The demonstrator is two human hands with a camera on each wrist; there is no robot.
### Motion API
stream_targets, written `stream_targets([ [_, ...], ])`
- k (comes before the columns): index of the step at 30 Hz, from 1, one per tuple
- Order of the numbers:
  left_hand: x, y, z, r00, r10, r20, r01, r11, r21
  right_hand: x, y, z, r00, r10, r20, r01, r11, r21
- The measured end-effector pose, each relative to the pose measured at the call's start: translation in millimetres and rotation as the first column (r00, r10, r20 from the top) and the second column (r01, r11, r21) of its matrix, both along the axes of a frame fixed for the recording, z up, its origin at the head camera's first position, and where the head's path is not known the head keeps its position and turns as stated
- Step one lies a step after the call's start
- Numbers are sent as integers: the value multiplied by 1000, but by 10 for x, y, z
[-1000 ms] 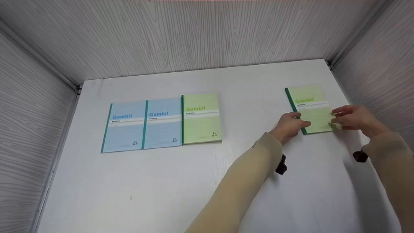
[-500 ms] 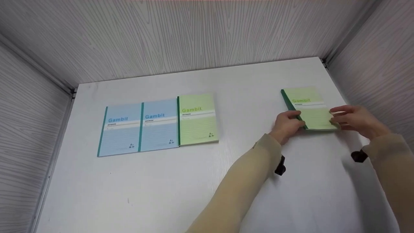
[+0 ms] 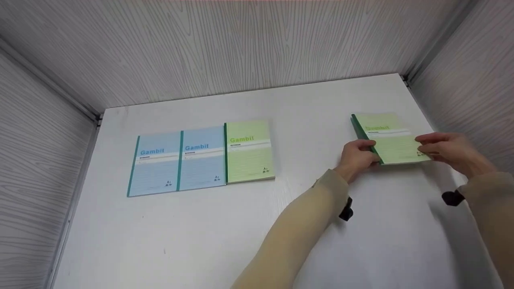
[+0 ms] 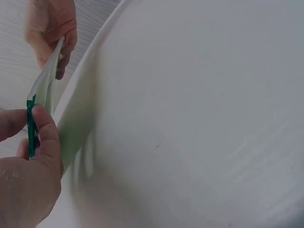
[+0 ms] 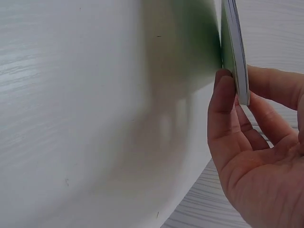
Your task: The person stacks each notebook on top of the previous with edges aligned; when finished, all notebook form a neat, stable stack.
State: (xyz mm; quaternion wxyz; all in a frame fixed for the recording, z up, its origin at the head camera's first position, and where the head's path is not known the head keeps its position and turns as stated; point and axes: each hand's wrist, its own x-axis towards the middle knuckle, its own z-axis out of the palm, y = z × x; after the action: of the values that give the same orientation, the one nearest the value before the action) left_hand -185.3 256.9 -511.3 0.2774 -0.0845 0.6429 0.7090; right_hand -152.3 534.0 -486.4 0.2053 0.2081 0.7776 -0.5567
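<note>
Head view: L hand [image 3: 358, 154] pinches green book [image 3: 391, 138] at its dark spine edge, near corner, thumb on top, fingers curled under. R hand [image 3: 449, 150] holds the opposite edge, fingers curled round it w/ thumb on the cover. Book sits at right side of white table [image 3: 241, 224], near the right wall, lifted off the surface, its far end higher; cover up, green lettering at far end. Both sleeves beige, a black wrist mount on each. Well apart to the left, a row of 3 books flat on table, edges touching: blue book [image 3: 154, 164], 2nd blue book [image 3: 200, 158], 2nd green book [image 3: 249, 152]. Walls grey wood-grain on 3 sides. L wrist view: L hand [image 4: 31, 156] seen close, thumb and forefinger pressed together on the green spine of book [image 4: 42, 92], seen edge-on; R hand [image 4: 52, 33] grips far end; book clear of table [image 4: 190, 118], shadow below it. R wrist view: R hand [image 5: 251, 147] w/ thumb on one face of book [image 5: 235, 52] and fingers on the other, page block showing white; book apart from table [image 5: 95, 118], greenish shadow on surface next to it.
</note>
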Motion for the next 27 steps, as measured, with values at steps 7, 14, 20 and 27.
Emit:
stream_targets([
  [7,-87,-264,76,992,-96,-85,91,994,-62,37,-198,-19,993,-72,-90,65,995,-80],
  [14,-178,-850,72,962,-202,-184,185,977,-105,70,-682,-137,971,-68,-231,64,998,-26],
  [20,-158,-1445,41,930,-270,-251,233,958,-166,68,-1185,-184,939,-39,-341,39,999,-9],
  [27,-152,-2330,56,896,-314,-315,236,936,-261,-37,-1981,-268,903,19,-430,-40,998,-41],
])
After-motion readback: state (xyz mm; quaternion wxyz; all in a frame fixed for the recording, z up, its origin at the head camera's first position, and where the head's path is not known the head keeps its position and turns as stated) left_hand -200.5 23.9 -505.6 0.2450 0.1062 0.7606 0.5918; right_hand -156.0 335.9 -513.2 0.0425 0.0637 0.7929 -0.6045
